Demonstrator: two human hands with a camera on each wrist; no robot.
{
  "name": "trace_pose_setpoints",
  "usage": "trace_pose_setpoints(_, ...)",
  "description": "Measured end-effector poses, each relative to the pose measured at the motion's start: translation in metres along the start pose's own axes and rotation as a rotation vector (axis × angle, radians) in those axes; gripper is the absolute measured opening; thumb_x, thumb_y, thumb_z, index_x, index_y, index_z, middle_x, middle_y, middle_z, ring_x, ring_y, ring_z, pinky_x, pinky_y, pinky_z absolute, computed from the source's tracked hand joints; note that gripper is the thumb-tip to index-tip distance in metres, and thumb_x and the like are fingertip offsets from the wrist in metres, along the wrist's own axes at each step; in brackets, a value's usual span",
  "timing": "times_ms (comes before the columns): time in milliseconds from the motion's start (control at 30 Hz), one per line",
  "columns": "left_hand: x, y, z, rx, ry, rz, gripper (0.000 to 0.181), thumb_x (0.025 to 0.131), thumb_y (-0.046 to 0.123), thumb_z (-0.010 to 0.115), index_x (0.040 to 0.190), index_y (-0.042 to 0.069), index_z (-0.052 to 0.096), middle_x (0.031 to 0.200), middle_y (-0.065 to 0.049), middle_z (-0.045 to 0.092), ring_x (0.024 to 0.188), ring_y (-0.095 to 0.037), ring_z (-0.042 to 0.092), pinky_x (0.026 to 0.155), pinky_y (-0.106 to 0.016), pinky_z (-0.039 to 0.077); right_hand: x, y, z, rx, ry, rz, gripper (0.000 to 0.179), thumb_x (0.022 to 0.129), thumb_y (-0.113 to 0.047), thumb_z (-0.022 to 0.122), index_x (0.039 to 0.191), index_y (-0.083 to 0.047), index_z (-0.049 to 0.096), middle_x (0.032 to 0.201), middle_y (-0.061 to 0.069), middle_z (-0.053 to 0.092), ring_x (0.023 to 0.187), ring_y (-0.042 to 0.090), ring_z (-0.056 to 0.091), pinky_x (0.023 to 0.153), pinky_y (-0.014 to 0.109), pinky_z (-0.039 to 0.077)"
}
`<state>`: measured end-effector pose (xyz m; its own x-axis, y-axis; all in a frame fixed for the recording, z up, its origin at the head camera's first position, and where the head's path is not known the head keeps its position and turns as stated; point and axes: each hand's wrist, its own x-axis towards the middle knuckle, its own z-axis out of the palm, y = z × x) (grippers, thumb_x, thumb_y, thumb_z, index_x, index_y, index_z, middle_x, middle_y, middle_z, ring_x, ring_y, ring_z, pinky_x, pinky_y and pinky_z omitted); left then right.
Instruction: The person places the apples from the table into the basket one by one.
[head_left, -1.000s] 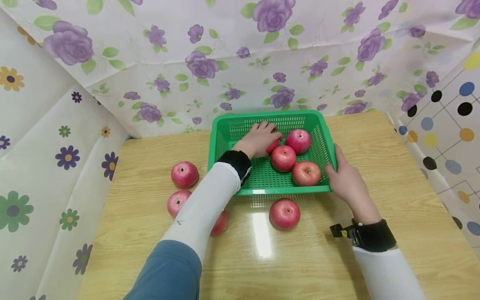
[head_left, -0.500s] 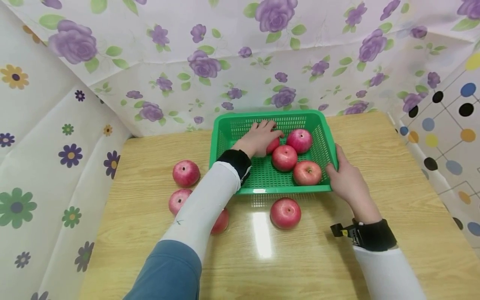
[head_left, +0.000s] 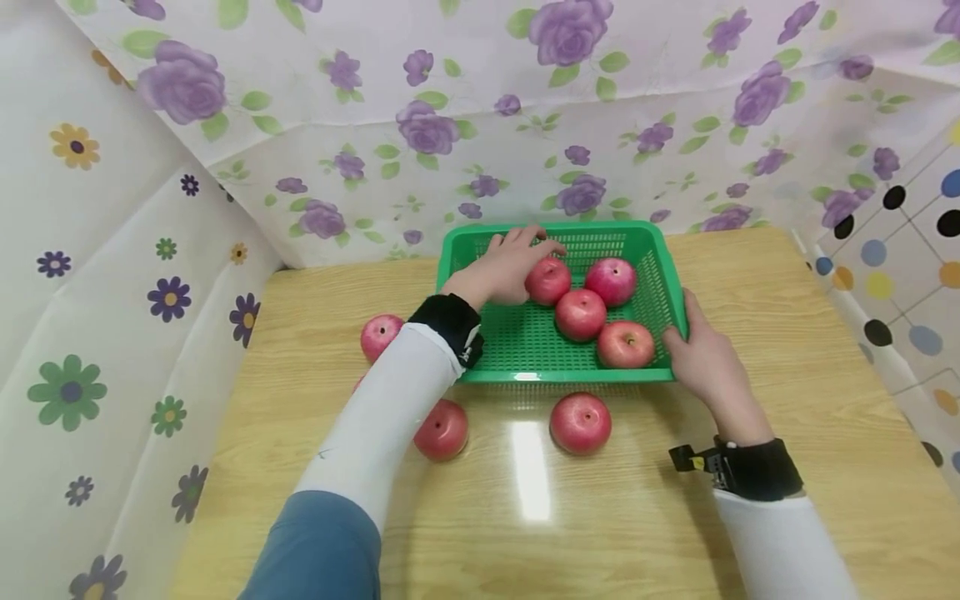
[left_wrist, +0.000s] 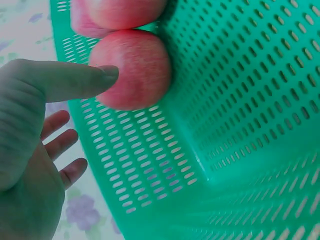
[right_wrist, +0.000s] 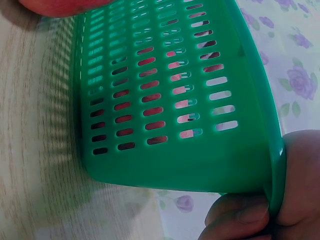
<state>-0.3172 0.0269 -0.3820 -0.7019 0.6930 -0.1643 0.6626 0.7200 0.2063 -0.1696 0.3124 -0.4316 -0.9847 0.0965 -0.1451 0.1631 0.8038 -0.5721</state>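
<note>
Four apples (head_left: 581,315) inside one green basket (head_left: 525,337), head view, centre of the frame, grouped toward its right half. Left hand (head_left: 508,265): upper centre, fingers spread and loosely bent, beside the leftmost basket apple (head_left: 548,281) but not wrapped round it. Right hand (head_left: 705,358): right of centre, gripping the basket's right rim. Loose on the wooden table (head_left: 487,517): lower-centre apple (head_left: 582,423); lower-left apple (head_left: 441,429); mid-left apple (head_left: 380,335), partly covered by the left sleeve (head_left: 378,408); one red sliver (head_left: 359,382) at the sleeve's edge, probably a further apple. Step in hand, as judged: letting go of an apple placed in the basket. Next move calls for lifting the left hand clear of the rim and reaching to a loose apple, the right hand steadying.

Left wrist view: thumb extended from the left edge, overlapping an apple at upper centre; contact cannot be told. Remaining fingers relaxed, holding nothing.

Right wrist view: basket corner at centre; lower right, digits on both sides of the rim, closed on it.
</note>
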Motion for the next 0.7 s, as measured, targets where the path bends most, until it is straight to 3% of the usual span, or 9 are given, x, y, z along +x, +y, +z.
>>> trace_pose_setpoints(200, -0.028, -0.009, -0.010, -0.044, 0.076, 0.040, 0.082, 0.082, 0.012, 0.075, 0.150, 0.034, 0.034, 0.151, -0.005, 0.026, 0.137, -0.025, 0.023, 0.106, -0.050, 0.028, 0.001, 0.001, -0.002, 0.004, -0.020, -0.004, 0.069, 0.105, -0.040, 0.031, 0.159, -0.020, -0.008, 0.141, 0.041, 0.037, 0.094, 0.046, 0.052, 0.068, 0.056, 0.046)
trace_pose_setpoints(400, -0.058, -0.019, -0.011, -0.109, 0.163, -0.002, 0.080, 0.086, 0.027, 0.077, 0.152, 0.030, 0.032, 0.155, -0.009, 0.023, 0.139, -0.027, 0.021, 0.110, -0.053, 0.026, 0.002, 0.002, -0.003, 0.014, -0.043, -0.004, 0.069, 0.105, -0.043, 0.030, 0.159, -0.020, -0.007, 0.143, 0.040, 0.036, 0.099, 0.047, 0.049, 0.074, 0.061, 0.046)
trace_pose_setpoints(533, -0.081, -0.021, -0.011, -0.171, 0.285, -0.062, 0.073, 0.088, 0.027, 0.074, 0.150, 0.020, 0.036, 0.150, -0.014, 0.031, 0.136, -0.030, 0.029, 0.112, -0.054, 0.027, 0.002, 0.002, -0.005, 0.039, -0.063, -0.005, 0.070, 0.105, -0.045, 0.030, 0.159, -0.021, -0.008, 0.146, 0.039, 0.032, 0.107, 0.049, 0.047, 0.080, 0.066, 0.044)
trace_pose_setpoints(700, -0.115, -0.021, -0.004, -0.306, 0.457, -0.164, 0.064, 0.092, 0.024, 0.069, 0.147, 0.011, 0.039, 0.142, -0.016, 0.040, 0.126, -0.027, 0.042, 0.106, -0.045, 0.040, 0.001, 0.005, -0.007, 0.074, -0.084, 0.002, 0.072, 0.105, -0.052, 0.030, 0.158, -0.022, -0.009, 0.149, 0.039, 0.026, 0.123, 0.057, 0.037, 0.091, 0.073, 0.038)
